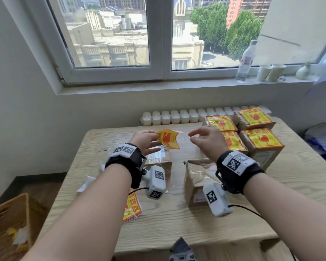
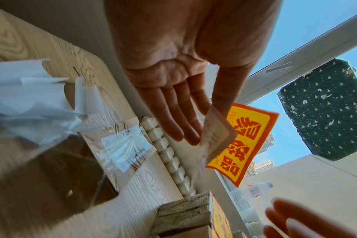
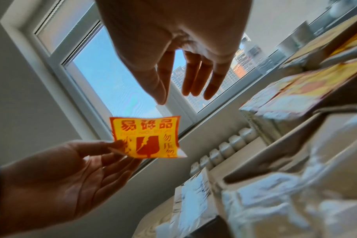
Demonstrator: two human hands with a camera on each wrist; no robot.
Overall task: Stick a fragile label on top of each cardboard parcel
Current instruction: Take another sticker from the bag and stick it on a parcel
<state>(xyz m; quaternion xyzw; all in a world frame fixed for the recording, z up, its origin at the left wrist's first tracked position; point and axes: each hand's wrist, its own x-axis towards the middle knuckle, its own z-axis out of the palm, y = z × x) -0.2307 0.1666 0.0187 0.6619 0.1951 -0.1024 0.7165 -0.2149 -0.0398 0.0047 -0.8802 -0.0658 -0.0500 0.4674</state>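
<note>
My left hand (image 1: 155, 136) pinches a yellow and red fragile label (image 1: 167, 141) by its left edge, lifted above the table; the other fingers lie straight. The label (image 3: 147, 136) curls, with a pale corner (image 2: 216, 135) folded over. My right hand (image 1: 191, 137) hovers just right of it, thumb and fingers apart (image 3: 175, 96), holding nothing. Below the hands stand two bare cardboard parcels, one (image 1: 158, 161) under the left hand and one (image 1: 196, 178) under the right wrist. Several parcels (image 1: 262, 138) at the back right carry labels on top.
A stack of fragile labels (image 1: 132, 208) lies near the wooden table's (image 1: 177, 223) front left, with white backing papers (image 1: 87, 182) at the left edge. An open cardboard box (image 1: 8, 228) stands on the floor. A bottle (image 1: 246, 61) and cups (image 1: 271, 72) stand on the sill.
</note>
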